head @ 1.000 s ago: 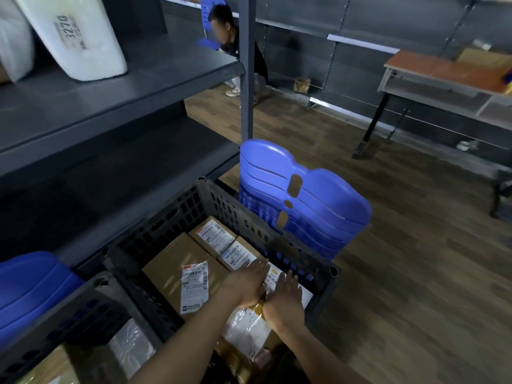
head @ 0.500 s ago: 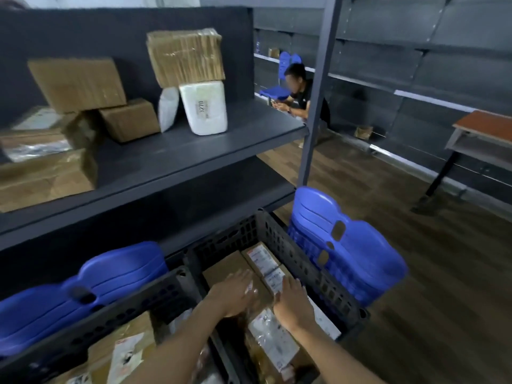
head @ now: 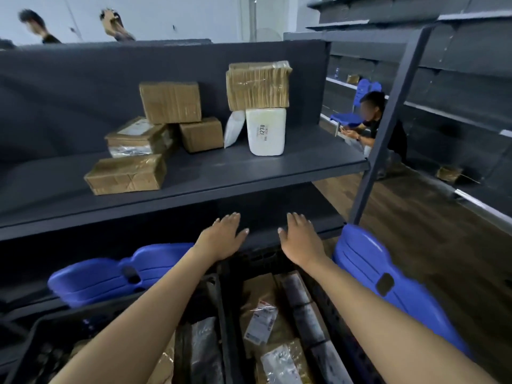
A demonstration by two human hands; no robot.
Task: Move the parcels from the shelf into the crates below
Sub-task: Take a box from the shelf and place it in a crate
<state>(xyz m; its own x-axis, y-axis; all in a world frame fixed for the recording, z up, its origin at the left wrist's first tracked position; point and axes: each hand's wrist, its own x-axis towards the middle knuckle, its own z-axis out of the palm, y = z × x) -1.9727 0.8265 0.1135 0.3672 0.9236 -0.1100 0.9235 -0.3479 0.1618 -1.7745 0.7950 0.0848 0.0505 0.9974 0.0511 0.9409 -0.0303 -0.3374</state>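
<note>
**Empty hands raised between crates and shelf**

Left hand (head: 221,236) and right hand (head: 300,239) side by side, apart, palms down, above the far wall of the right crate (head: 263,254) and below the front edge of the shelf (head: 249,173). Fingers on each straight and close together, thumbs spread inward. Nothing held, nothing pinched.

On the shelf, seven parcels:
- Front box (head: 126,174), flat, nearest the edge.
- Behind it, labelled box (head: 138,137), with top box (head: 170,102) resting partly on it and partly on small box (head: 201,134).
- Further right, white bag (head: 234,128), upright, leaning against white parcel (head: 266,131), marked 3270.
- Taped box (head: 257,85) on top of the white parcel.

Below, two dark mesh crates, touching:
- Right crate: brown parcels with white labels (head: 260,322) and a row of grey bags (head: 302,303) along the right wall.
- Left crate (head: 69,317): a grey plastic-wrapped parcel (head: 202,347) by the shared wall and a brown one (head: 163,364) beside it, mostly hidden by the left arm.

Blue chairs stacked at either side: left stack (head: 110,275) behind the left crate, right stack (head: 388,284) just beside the right crate. A person (head: 371,120) crouching past the shelf's end.
</note>
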